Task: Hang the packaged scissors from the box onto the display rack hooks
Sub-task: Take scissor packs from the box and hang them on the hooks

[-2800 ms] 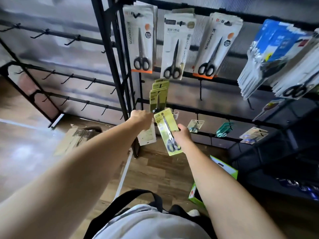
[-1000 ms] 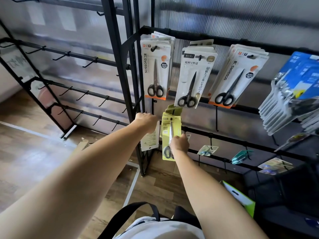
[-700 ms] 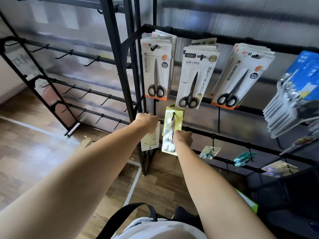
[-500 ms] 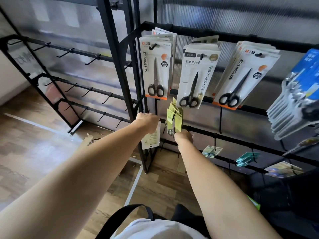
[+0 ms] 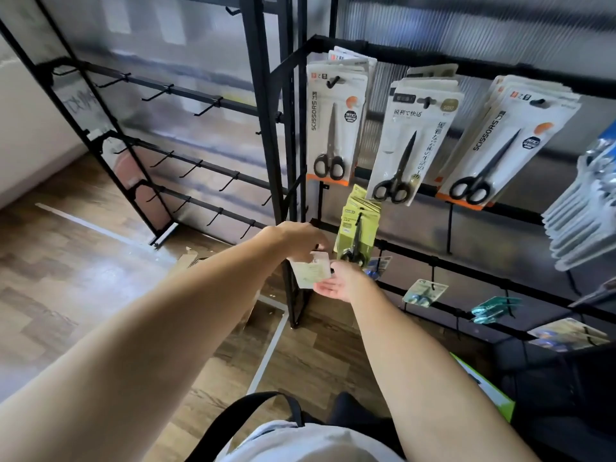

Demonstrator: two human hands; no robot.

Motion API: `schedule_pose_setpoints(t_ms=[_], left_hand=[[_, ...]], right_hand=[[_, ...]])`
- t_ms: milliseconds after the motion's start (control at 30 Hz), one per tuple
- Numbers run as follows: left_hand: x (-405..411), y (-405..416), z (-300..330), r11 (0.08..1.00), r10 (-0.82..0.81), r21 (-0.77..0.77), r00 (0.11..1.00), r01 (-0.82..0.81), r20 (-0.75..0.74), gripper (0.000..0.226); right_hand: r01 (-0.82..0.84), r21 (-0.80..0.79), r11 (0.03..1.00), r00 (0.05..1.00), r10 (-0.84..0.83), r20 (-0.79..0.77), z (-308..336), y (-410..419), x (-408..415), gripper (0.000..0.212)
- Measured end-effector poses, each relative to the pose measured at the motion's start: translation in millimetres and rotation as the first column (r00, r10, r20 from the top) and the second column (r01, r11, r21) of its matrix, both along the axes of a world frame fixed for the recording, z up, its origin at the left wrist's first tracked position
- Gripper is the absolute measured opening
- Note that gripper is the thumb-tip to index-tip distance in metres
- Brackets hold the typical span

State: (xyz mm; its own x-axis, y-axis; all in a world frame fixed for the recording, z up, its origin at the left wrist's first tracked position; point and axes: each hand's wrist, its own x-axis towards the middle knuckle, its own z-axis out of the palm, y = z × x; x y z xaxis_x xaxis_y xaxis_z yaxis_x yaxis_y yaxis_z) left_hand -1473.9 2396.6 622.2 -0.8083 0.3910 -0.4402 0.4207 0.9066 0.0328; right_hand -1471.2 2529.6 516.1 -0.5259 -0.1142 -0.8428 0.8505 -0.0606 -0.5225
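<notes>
The left hand [image 5: 301, 240] pinches a pale packet [image 5: 311, 270] beside the green scissors packs [image 5: 356, 228] hanging on their hook; the right hand [image 5: 340, 281] waits wide below. A fumbled handover could drop it.

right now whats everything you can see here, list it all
green scissors packs: one stack, yellow-green, second rail hook
white scissors packs: three stacks, white with orange, top rail
blue-white packs: one stack, right edge
small packs: several, teal and pale, lowest rail
display rack: black, empty hooks at left
green box: one, floor right
pale pack: held in left hand
left hand: grips pale pack
right hand: palm up, below green stack
</notes>
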Motion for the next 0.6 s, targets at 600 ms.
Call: schedule_pose_setpoints(t_ms=[600], left_hand=[[31.6, -13.1, -3.1, 0.999, 0.043, -0.031, 0.999, -0.043, 0.007, 0.034]], right_hand=[[0.238, 0.39, 0.89, 0.904, -0.057, -0.423, -6.4, 9.6, 59.8, 0.029]])
